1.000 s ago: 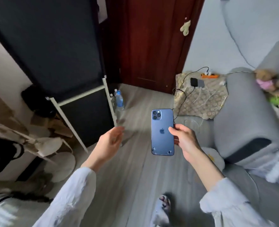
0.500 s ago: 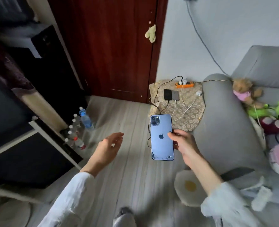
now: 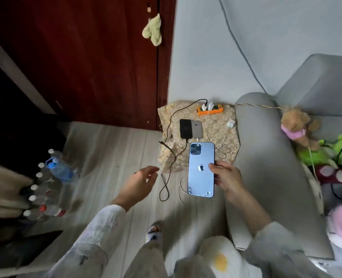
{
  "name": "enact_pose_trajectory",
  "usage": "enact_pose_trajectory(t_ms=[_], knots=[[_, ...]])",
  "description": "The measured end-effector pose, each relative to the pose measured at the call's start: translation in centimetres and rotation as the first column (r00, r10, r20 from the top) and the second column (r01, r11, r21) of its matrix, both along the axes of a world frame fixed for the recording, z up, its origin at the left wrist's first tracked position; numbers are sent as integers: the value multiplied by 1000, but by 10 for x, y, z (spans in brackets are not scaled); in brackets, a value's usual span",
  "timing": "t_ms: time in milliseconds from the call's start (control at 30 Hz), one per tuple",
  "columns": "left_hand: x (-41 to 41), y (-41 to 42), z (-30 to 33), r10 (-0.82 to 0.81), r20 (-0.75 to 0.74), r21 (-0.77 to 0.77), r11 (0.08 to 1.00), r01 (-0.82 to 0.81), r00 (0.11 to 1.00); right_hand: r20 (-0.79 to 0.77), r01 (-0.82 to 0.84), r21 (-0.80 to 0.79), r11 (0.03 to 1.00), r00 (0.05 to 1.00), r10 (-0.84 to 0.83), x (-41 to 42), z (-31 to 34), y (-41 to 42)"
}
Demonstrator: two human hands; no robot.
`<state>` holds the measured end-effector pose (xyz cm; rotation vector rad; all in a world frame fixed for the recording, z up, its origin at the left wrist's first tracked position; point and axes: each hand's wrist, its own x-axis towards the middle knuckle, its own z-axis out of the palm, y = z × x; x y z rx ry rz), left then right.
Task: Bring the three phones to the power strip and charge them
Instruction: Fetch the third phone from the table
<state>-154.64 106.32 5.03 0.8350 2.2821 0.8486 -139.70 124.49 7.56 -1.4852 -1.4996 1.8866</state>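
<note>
Pale plank floor (image 3: pixel 109 149) runs up to a dark red door (image 3: pixel 97 63) at 11 o'clock and a grey wall at 1 o'clock, with a grey sofa (image 3: pixel 266 157) along 3 o'clock. Against the wall at 12 o'clock lies a patterned cloth (image 3: pixel 224 135), and on its far edge sits the orange strip (image 3: pixel 210 109) with white plugs in it. Just nearer on the cloth two phones lie side by side, touching: a black phone (image 3: pixel 185 128) and a grey phone (image 3: pixel 197 128), each with a cable at its near end. The right hand (image 3: pixel 227 176) pinches a blue phone (image 3: pixel 201 169) by its right edge, back up, held upright in the air over the cloth's near edge. The left hand (image 3: pixel 139 182) hangs at 9 o'clock of that phone, fingers loosely spread, holding nothing. A black cable (image 3: pixel 164 189) loops on the floor between the hands. Bottles (image 3: pixel 51 177) cluster at 8 o'clock; plush toys (image 3: pixel 298 125) rest on the sofa.
</note>
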Motion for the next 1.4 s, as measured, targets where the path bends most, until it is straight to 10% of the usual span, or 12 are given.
enact_pose_trajectory(t_ms=[500,700,1133,1400], knots=[[-59,246,-73,105,74,-145,985,-94,992,179,-23,-129,991,983,46,-65,-82,275],[-46,367,-145,-46,174,-375,921,110,984,251,-42,-194,980,964,91,-90,-144,401],[-128,477,-319,-79,-41,-604,796,38,996,346,-21,-259,966,932,113,-181,-345,484],[-136,495,-358,-43,-18,-667,744,20,999,458,-455,-12,890,789,410,-193,-376,477]])
